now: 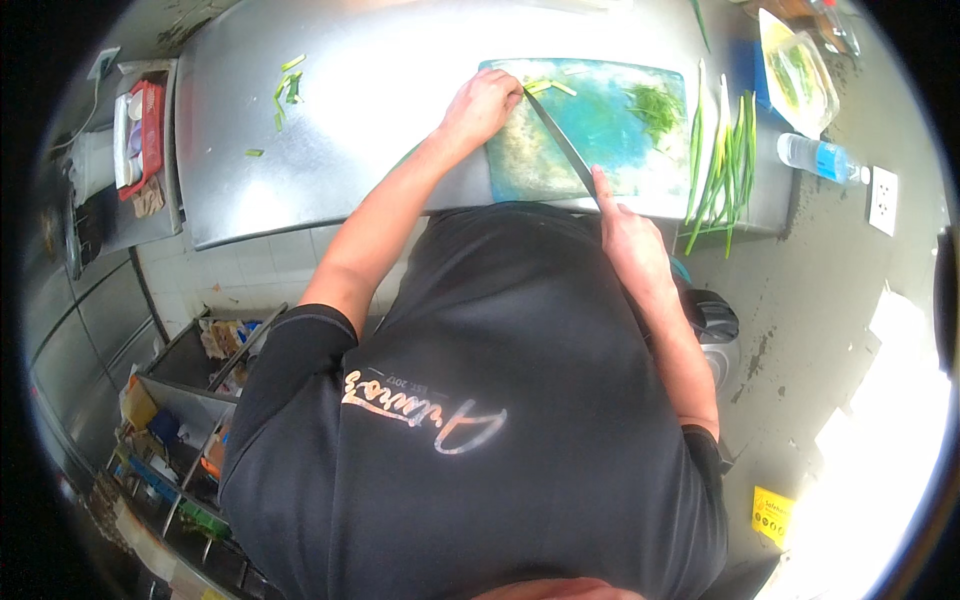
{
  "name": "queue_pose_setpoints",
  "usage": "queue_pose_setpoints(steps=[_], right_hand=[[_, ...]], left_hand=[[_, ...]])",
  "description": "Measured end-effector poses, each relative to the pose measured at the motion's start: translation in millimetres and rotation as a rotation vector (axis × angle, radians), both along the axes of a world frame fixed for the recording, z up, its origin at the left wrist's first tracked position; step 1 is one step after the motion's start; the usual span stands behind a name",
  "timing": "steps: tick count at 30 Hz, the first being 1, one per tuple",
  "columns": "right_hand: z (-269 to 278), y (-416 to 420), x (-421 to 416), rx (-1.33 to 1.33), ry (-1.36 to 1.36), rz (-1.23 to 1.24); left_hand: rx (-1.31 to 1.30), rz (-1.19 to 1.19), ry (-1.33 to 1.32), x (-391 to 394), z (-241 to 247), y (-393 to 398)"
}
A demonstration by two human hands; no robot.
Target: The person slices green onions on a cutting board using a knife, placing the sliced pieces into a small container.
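Observation:
On a blue-green cutting board my left hand has its fingers curled down beside the knife's tip, around what seems to be a spring onion stalk, mostly hidden by the hand. A strip of green shows past my left forearm. My right hand grips a long kitchen knife, index finger laid along the blade's spine; its handle is hidden in the hand. The blade slants across the board towards my left fingers. Cut spring onion pieces lie just beyond the tip. A heap of thin green shreds rests at the board's right.
Whole spring onions lie right of the board, overhanging the steel table's front edge. Loose cut pieces lie on the left. A water bottle and a clear plastic container are at right. A red basket stands far left.

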State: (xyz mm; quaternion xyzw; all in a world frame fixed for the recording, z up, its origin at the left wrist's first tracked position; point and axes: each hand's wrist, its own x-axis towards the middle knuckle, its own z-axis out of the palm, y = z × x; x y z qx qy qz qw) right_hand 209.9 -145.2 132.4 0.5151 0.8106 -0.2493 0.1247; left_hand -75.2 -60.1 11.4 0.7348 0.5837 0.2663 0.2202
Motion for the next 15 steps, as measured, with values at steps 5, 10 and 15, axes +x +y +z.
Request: queue_pose_setpoints(steps=[5,10,15], right_hand=[[-63.5,5.4,-11.0,0.023,0.030,-0.008],[-59.3,10.1,-14.8,0.014,0.059,-0.039],[-29.6,-13.2,24.1,-0.026,0.086,-0.140]], left_hand=[[-0.009,-0.047,0.011,-0.5,-1.2,5.4],[-0.163,0.025,-0.070,-15.2,6.7,12.7],[-0.423,0.282,-0.373,-41.2,-7.4,26.8]])
